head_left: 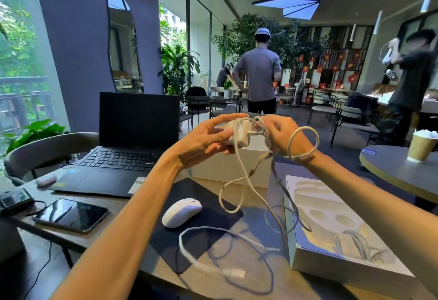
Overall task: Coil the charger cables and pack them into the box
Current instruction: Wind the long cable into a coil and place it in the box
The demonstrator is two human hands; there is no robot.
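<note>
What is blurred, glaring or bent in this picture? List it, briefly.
Head view: the cable plug is motion-smeared; the cable throws hard shadows on the table; sunlight washes out the flat box; the wide lens bows the pillar at left.

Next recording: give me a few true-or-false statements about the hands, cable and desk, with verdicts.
1. The left hand holds the white charger brick. True.
2. The cable lies coiled inside the box. False: it hangs in loose loops from the hands.
3. A cable loop circles the wrist of the right hand. True.
4. The mouse sits on the laptop keyboard. False: it sits on the dark mouse pad.
</note>
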